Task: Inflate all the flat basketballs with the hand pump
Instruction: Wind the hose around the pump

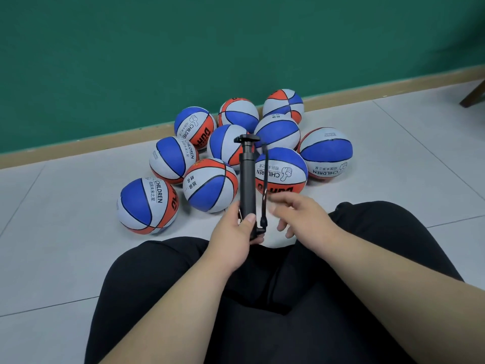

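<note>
The left hand [233, 232] grips the lower end of the black hand pump [246, 179], thumb pressed against the barrel. The pump stands upright above the person's lap, T-handle at the top. Its thin hose [265, 177] loops down the right side. The right hand [299, 214] is just beside the hose, fingers loosely spread and blurred; contact cannot be determined. 10 basketballs [210, 185] lie clustered on the tiled floor [65, 232] beyond the knees, near the green wall [157, 48].
</note>
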